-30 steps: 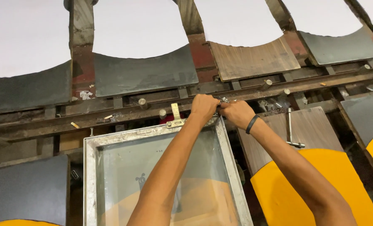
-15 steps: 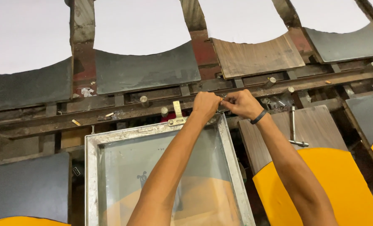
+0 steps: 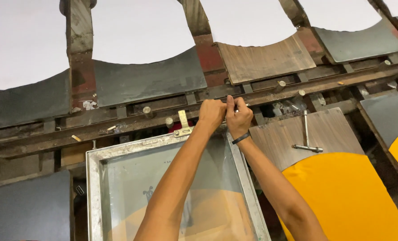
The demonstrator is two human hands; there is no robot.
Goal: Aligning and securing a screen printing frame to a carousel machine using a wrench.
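Both my hands meet at the far right corner of a metal-framed printing screen (image 3: 96, 178), against a long wooden rail (image 3: 118, 127). My left hand (image 3: 211, 114) is closed around something at that corner, and my right hand (image 3: 239, 118), with a dark band on the wrist, pinches a small metal part right beside it. What exactly the fingers hold is hidden by the hands. A brass hinge clamp (image 3: 183, 124) sits on the frame's far edge, just left of my left hand.
A metal T-handled tool (image 3: 306, 136) lies on the wooden board (image 3: 333, 129) to the right, above yellow fabric (image 3: 341, 196). Dark curved boards (image 3: 150, 80) and a brown one (image 3: 266, 60) line the rail's far side. Pegs and bolts stud the rail.
My hands have drawn closer together at the frame's corner; the right hand now presses against the left. The view has shifted slightly.
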